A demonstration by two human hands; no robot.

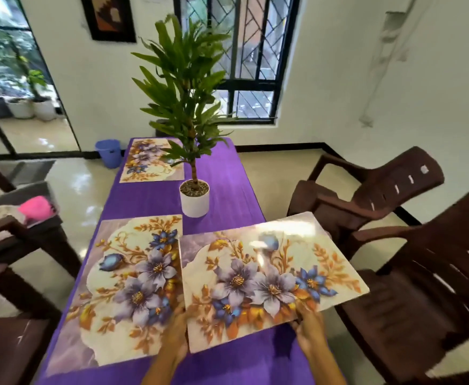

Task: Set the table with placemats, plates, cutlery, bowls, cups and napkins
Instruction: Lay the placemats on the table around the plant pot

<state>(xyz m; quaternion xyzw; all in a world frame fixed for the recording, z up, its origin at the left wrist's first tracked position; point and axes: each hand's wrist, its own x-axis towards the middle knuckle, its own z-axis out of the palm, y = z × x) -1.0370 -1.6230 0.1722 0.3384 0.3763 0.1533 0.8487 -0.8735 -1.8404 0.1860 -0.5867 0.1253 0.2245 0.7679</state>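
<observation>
A purple-clothed table point(227, 179) is carrying a potted plant point(194, 200) and two mats point(133, 284) point(152, 159); a third point(269, 276) is perhaps touching it.

We see a purple tablecloth point(155, 198); around the white plant pot point(194, 202), three placemats point(122, 290) bear lilac and blue flowers with orange leaves.

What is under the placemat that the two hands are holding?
Under the held placemat the purple tablecloth shows at its edges. Its right part overhangs toward a brown chair. What lies directly beneath is covered.
</observation>
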